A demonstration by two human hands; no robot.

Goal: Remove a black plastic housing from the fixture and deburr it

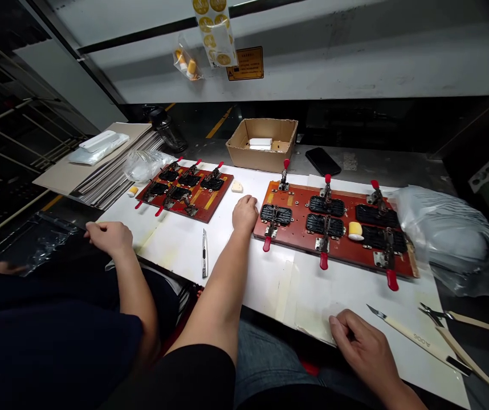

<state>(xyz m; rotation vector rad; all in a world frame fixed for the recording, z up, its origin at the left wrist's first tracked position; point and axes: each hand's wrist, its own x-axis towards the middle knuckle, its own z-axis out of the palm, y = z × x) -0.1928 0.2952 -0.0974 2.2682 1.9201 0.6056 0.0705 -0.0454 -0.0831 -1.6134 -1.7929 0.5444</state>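
Observation:
My left hand rests with curled fingers on the white table covering, at the left edge of a red fixture board. Its palm and fingertips are hidden. My right hand is a loose fist at the table's front edge, with nothing showing in it. On the board, red-handled toggle clamps stand over several black ribbed parts. A yellow and white roll sits among them. Right of my right hand lie a craft knife with a pale handle and nippers.
A similar red board stands left, near a co-worker's hand. Between lies a box cutter. Behind are a cardboard box, a phone and a dark bottle. A plastic bag stands right, stacked sheets left.

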